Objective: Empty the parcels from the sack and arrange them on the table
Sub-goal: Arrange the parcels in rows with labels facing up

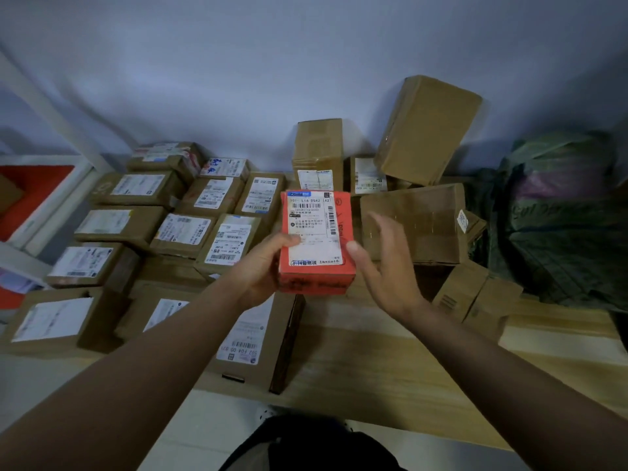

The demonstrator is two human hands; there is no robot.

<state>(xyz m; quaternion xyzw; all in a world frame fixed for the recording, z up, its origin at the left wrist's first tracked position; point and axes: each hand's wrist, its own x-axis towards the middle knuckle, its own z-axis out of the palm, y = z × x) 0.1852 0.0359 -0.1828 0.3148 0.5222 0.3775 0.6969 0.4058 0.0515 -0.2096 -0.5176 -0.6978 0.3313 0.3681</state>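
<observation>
The green woven sack (pixel 560 212) slumps at the right end of the wooden table (pixel 373 362), soft and shapeless, likely best dragged by its mouth, which cannot be seen here. Beside it lies a loose heap of brown cartons (pixel 413 226), stiff and square-edged, some leaning on the wall; on the left the arranged parcels (pixel 136 215) lie flat in rows, labels up. Held above the table's middle is the red box (pixel 316 243), small, rigid and probably light, since the left hand (pixel 261 266) carries it alone, fingers curled under its left edge and thumb on the label. The right hand (pixel 384 266) hovers just beside the box's right edge, fingers spread and loose, holding nothing. Gripping across the short sides looks safest, as the taped faces may be slick. Its white shipping label reads "L16 DS42" above barcodes; smaller print is unreadable.
</observation>
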